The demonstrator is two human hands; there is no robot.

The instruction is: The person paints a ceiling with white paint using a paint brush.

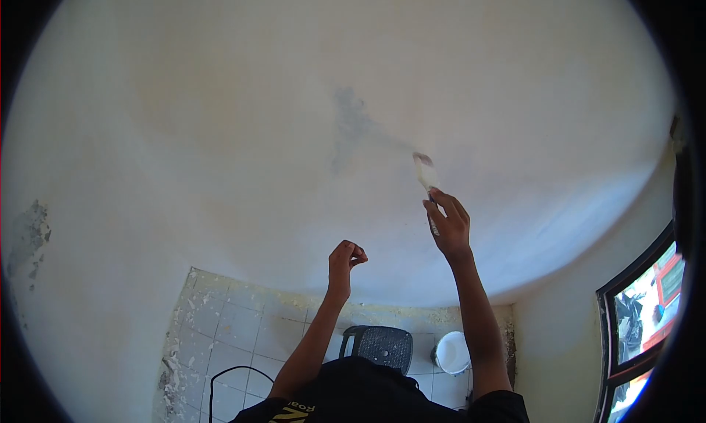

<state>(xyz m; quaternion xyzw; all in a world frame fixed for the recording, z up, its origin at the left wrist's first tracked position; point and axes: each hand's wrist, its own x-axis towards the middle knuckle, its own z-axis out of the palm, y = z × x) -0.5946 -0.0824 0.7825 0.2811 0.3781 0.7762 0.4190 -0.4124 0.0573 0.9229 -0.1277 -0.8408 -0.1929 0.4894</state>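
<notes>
My right hand [450, 221] grips a paintbrush [425, 171] by its handle, the bristle end pointing up at the pale wall [243, 144]. The bristles look whitish with a darker tip, and they seem to touch the wall. To the upper left of the brush, a grey patch [349, 122] shows on the wall. Lower and to the left, my left hand [347, 260] is held in front of the wall with its fingers curled together. Whether anything small sits between those fingers is hidden.
Below me, a dark plastic stool [382, 347] and a white bucket [451, 352] stand on the tiled floor [239, 327]. A black cable [213, 386] lies at lower left. Flaked plaster [33, 235] marks the left wall, and a dark-framed window [643, 305] is at right.
</notes>
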